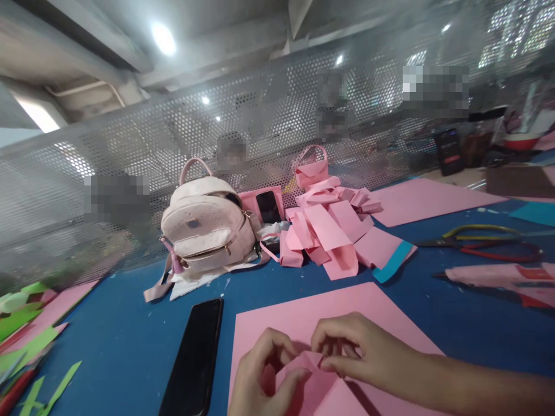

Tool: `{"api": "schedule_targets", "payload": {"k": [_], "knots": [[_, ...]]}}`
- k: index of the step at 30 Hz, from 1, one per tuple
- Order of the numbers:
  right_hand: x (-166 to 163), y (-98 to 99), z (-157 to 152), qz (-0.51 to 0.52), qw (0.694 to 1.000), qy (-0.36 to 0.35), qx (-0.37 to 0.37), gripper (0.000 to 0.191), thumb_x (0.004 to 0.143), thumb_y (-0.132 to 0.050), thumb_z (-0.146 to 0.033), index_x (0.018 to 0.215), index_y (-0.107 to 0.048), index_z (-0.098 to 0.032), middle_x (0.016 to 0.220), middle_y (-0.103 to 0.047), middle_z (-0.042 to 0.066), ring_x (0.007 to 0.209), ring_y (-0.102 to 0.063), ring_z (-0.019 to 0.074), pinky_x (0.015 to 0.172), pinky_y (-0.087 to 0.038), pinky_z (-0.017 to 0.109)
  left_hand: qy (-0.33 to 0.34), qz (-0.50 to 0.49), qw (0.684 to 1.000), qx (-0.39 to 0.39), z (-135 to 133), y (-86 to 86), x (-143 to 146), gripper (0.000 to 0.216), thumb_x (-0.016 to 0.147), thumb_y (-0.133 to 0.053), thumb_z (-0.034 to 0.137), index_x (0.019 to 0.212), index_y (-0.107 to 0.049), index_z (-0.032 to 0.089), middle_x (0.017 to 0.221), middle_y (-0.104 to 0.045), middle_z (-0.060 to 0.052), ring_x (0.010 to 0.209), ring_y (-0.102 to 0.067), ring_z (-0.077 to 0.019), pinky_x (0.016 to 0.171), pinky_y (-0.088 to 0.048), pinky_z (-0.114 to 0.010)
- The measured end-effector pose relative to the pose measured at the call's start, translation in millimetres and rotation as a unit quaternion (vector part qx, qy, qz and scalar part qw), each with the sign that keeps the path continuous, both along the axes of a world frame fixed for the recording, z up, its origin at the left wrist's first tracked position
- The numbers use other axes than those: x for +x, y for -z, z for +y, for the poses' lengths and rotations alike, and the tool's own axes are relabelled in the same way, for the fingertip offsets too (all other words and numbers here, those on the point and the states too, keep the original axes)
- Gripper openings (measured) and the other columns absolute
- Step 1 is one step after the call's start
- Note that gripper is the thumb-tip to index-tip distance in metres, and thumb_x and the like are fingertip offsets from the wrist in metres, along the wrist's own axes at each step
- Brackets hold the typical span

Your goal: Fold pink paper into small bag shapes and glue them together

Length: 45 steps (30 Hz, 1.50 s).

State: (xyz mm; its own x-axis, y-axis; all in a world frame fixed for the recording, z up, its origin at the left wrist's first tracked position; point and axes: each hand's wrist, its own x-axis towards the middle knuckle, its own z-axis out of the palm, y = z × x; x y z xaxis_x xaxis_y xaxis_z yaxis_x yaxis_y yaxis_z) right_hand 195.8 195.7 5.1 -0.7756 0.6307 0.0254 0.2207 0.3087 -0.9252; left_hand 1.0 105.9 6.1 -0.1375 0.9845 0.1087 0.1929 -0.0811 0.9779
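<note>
At the bottom of the head view, a folded piece of pink paper (318, 384) is between my two hands, above a larger pink sheet (368, 309) on the blue table. My left hand (269, 370) curls around its left side, thumb lying on the front. At the top right corner of the fold, my right hand (353, 346) pinches the paper with thumb and fingers. The lower end of the folded paper runs out of the frame.
A black phone (193, 358) lies left of the sheet. Behind stand a pale pink backpack (208, 228) and a heap of pink paper pieces (329, 231). Scissors (485, 240) and a pink glue gun (489, 276) lie right; green paper scraps (60, 387) lie left. A perforated metal screen (269, 110) rises behind.
</note>
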Motion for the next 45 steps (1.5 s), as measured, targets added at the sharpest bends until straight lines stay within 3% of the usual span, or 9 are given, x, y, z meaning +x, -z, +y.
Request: {"api": "schedule_targets", "payload": {"k": [4, 7, 14, 18, 24, 31, 34, 37, 45], "knots": [[2.3, 3.5, -1.4, -0.027, 0.989, -0.008, 0.143, 0.026, 0.097, -0.059, -0.038, 0.084, -0.070, -0.019, 0.074, -0.068, 0.000, 0.065, -0.054, 0.0129, 0.062, -0.036, 0.023, 0.008, -0.005, 1.000, 0.007, -0.4, -0.2, 2.5, 0.014, 0.075, -0.075, 0.017, 0.075, -0.061, 0.018, 0.071, -0.069, 0.001, 0.061, -0.057, -0.0094, 0.059, -0.043, -0.017], [3.0, 2.5, -2.4, -0.039, 0.981, -0.024, 0.191, 0.030, 0.101, -0.049, -0.032, 0.085, -0.069, -0.019, 0.074, -0.067, 0.002, 0.065, -0.054, 0.0134, 0.064, -0.037, 0.024, 0.006, -0.008, 1.000, -0.002, 0.7, -0.7, 2.5, 0.014, 0.071, -0.074, 0.011, 0.073, -0.061, 0.018, 0.073, -0.071, 0.001, 0.063, -0.059, -0.0097, 0.060, -0.044, -0.017], [1.6, -2.2, -2.6, -0.038, 0.991, -0.019, 0.126, 0.033, 0.099, -0.048, -0.029, 0.070, -0.057, -0.017, 0.062, -0.053, -0.003, 0.057, -0.046, 0.0104, 0.054, -0.030, 0.023, 0.005, 0.004, 1.000, -0.020, 5.0, 7.8, -3.6, 0.012, 0.065, -0.074, 0.011, 0.072, -0.066, 0.017, 0.068, -0.069, 0.001, 0.061, -0.059, -0.0114, 0.059, -0.044, -0.018], [1.2, -1.2, -2.6, -0.032, 0.992, -0.014, 0.124, 0.028, 0.095, -0.050, -0.023, 0.068, -0.053, -0.018, 0.060, -0.048, -0.005, 0.057, -0.042, 0.0096, 0.053, -0.028, 0.022, 0.006, 0.018, 1.000, 0.024, 3.7, 7.6, -4.1, 0.010, 0.069, -0.073, 0.010, 0.069, -0.066, 0.018, 0.069, -0.071, 0.000, 0.062, -0.060, -0.0119, 0.060, -0.045, -0.019], [1.8, 0.3, -3.3, -0.028, 0.991, -0.012, 0.133, 0.028, 0.095, -0.049, -0.022, 0.068, -0.054, -0.017, 0.062, -0.047, -0.004, 0.057, -0.040, 0.0100, 0.054, -0.028, 0.022, 0.009, 0.020, 0.999, 0.023, 4.1, 8.9, -4.9, 0.013, 0.070, -0.075, 0.010, 0.071, -0.065, 0.018, 0.069, -0.069, 0.000, 0.062, -0.061, -0.0123, 0.058, -0.046, -0.019], [2.2, -3.2, -3.9, -0.018, 0.990, -0.018, 0.137, 0.028, 0.095, -0.051, -0.025, 0.069, -0.058, -0.017, 0.062, -0.048, -0.004, 0.057, -0.040, 0.0103, 0.055, -0.031, 0.021, 0.063, -0.024, 0.995, 0.079, 9.3, 19.6, -7.9, 0.018, 0.072, -0.077, 0.011, 0.065, -0.062, 0.018, 0.075, -0.068, -0.003, 0.076, -0.067, -0.0169, 0.071, -0.053, -0.023], [1.9, -2.7, -4.3, -0.005, 0.993, -0.031, 0.116, 0.028, 0.096, -0.055, -0.032, 0.076, -0.068, -0.017, 0.065, -0.054, -0.002, 0.059, -0.045, 0.0109, 0.058, -0.035, 0.021, 0.080, 0.002, 0.992, 0.099, 9.2, 19.8, -9.7, 0.019, 0.075, -0.079, 0.016, 0.062, -0.065, 0.017, 0.075, -0.070, -0.006, 0.075, -0.069, -0.0181, 0.071, -0.055, -0.025], [0.4, -2.0, -3.8, 0.014, 0.996, -0.045, 0.077, 0.036, 0.097, -0.058, -0.043, 0.080, -0.074, -0.016, 0.067, -0.059, 0.000, 0.061, -0.050, 0.0120, 0.059, -0.037, 0.021, 0.102, 0.031, 0.987, 0.118, 8.9, 18.9, -11.7, 0.004, 0.078, -0.078, 0.016, 0.075, -0.076, 0.019, 0.083, -0.076, -0.008, 0.077, -0.071, -0.0192, 0.073, -0.056, -0.026], [0.7, 2.3, 5.5, 0.027, 0.992, -0.053, -0.112, 0.019, 0.076, -0.081, -0.033, 0.084, -0.077, -0.016, 0.064, -0.056, -0.003, 0.060, -0.045, 0.0108, 0.055, -0.034, 0.020, 0.162, 0.022, 0.977, 0.138, 8.9, 18.7, -16.5, 0.037, 0.076, -0.072, -0.002, 0.093, -0.085, 0.028, 0.086, -0.074, -0.006, 0.079, -0.073, -0.0167, 0.070, -0.055, -0.022]]}}
